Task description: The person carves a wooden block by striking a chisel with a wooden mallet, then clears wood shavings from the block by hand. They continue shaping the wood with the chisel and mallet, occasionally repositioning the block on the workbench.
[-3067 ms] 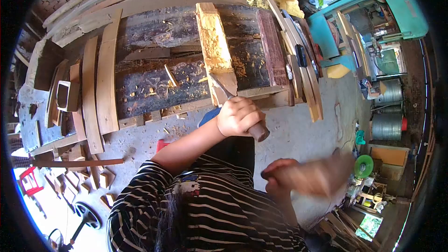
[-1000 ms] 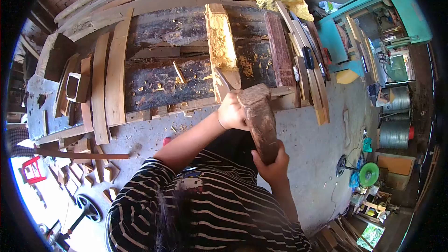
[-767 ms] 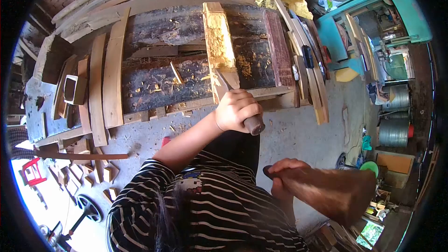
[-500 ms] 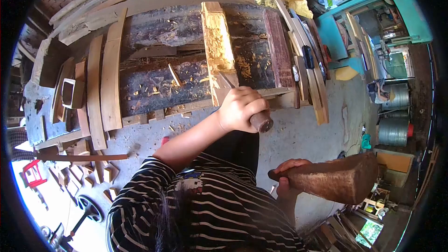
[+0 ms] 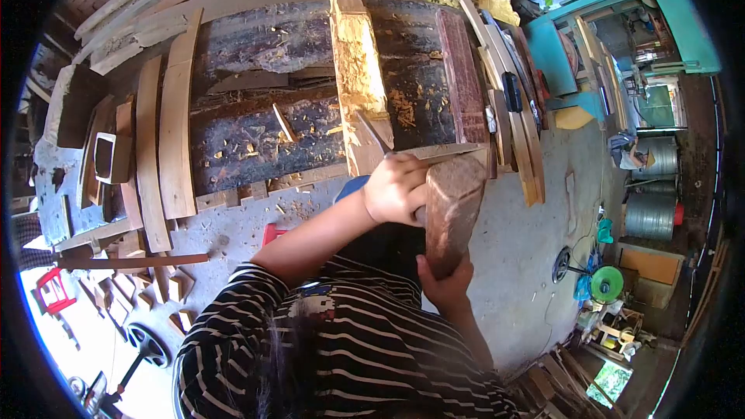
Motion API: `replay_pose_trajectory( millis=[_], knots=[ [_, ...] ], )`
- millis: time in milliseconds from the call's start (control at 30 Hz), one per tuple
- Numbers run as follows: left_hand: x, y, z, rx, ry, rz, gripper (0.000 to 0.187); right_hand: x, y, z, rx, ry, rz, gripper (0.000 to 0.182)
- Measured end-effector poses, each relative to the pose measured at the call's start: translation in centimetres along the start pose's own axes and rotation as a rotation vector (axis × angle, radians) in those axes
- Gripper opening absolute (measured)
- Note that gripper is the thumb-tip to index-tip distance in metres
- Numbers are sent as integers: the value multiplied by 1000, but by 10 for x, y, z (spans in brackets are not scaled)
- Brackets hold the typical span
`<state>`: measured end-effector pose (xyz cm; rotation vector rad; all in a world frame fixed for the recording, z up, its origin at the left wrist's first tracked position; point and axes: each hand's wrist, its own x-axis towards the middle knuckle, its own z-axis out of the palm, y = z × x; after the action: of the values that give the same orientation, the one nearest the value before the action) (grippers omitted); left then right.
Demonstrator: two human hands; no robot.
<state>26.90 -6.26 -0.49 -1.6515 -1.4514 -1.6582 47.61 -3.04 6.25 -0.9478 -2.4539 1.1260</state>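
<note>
My left hand [image 5: 394, 189] is wrapped round the handle of a chisel [image 5: 374, 135]. The chisel's blade slants up to the near part of a light wooden beam [image 5: 358, 58], whose top is roughly cut away in a long recess. In my right hand [image 5: 448, 283] is a wooden mallet [image 5: 454, 213], its blocky head raised right beside my left hand, where it overlaps the end of the chisel handle in this view. Wood chips [image 5: 285, 126] lie on the dark bench top around the beam.
The dark workbench [image 5: 256, 46] carries long planks [image 5: 178, 116] at left and a reddish beam [image 5: 463, 70] at right. More boards [image 5: 516, 120] lean beyond it. A teal machine [image 5: 555, 62] stands far right; wood offcuts [image 5: 143, 287] and a red stool [image 5: 53, 291] are at lower left.
The mallet has swung from the lower right, up and left to the chisel handle's end, with my right hand following. My left hand stays on the chisel, almost unmoved.
</note>
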Motion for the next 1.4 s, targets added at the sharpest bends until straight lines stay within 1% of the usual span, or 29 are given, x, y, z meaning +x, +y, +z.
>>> replay_pose_trajectory(
  millis=[100,133,167,233,267,300,367,400,500,533,600,633,700,733,767,800,833,867,900,967,1000,1033,1067,1100,1167,1200,1233,1300,1400],
  knots=[
    [-6,5,0,25,-8,24,39,-11,5,-4,3,94,-69,54],
    [-6,7,1,36,-41,21,39,-18,15,-14,-74,-45,-172,34],
    [-7,8,4,32,-44,21,39,-19,16,-23,-151,-185,-276,22],
    [-9,8,6,37,-76,32,38,-4,-4,-6,721,68,-536,26],
    [-11,8,4,25,-121,22,31,-6,26,-7,487,18,-637,35],
    [-14,6,5,22,-124,22,31,-8,22,-5,488,22,-633,35],
    [-18,0,8,-136,-144,-31,37,-8,8,1,-70,-63,102,47],
    [-22,0,7,-29,-167,4,42,-12,23,3,-60,-45,84,55],
    [-22,-2,4,-43,-183,25,40,-16,21,-1,-39,-2,97,55],
    [-21,-4,3,-12,-173,79,37,-21,25,-2,-38,3,96,55],
    [-16,-2,5,-4,-164,101,35,-34,45,2,-40,146,-69,53],
    [-13,-1,5,7,-154,116,33,-33,62,-4,-412,-23,-405,42],
    [-15,2,6,18,-155,90,36,-35,47,-16,445,-246,133,24],
    [-13,3,5,5,-157,69,36,-29,37,-16,286,-173,-153,23],
    [-10,4,4,-9,-159,50,35,-37,60,-9,287,-170,-154,23],
    [-7,5,0,-10,-159,53,35,-53,106,3,-170,-208,-184,26],
    [-3,5,-7,-17,-124,40,34,-61,130,9,-626,-239,-207,29],
    [1,4,-15,-21,-91,27,33,-61,71,17,53,124,142,39],
    [5,0,-24,-109,-28,8,28,-54,47,18,55,159,199,51],
    [3,-13,-37,-54,363,-21,18,-64,70,26,-35,176,52,60],
    [3,-19,-42,-247,578,-99,16,-74,88,31,-29,177,53,60],
    [11,-22,-55,-308,708,-252,16,-86,106,37,71,202,149,68],
    [21,-20,-75,-201,723,-452,17,-93,116,40,170,228,246,75],
    [34,-17,-95,-90,730,-651,19,-92,112,40,174,233,249,75],
    [72,-18,-120,262,359,-1031,23,-86,93,36,179,326,204,70],
    [79,-24,-127,364,54,-1131,29,-84,91,35,182,329,208,70],
    [65,-47,-125,372,-138,-1176,40,-80,90,32,99,306,165,68],
    [20,-99,-102,428,-381,-1053,53,-73,85,34,25,280,119,66],
    [-1,-113,-75,534,-585,-1213,70,-63,76,37,164,316,84,62]
  ],
)
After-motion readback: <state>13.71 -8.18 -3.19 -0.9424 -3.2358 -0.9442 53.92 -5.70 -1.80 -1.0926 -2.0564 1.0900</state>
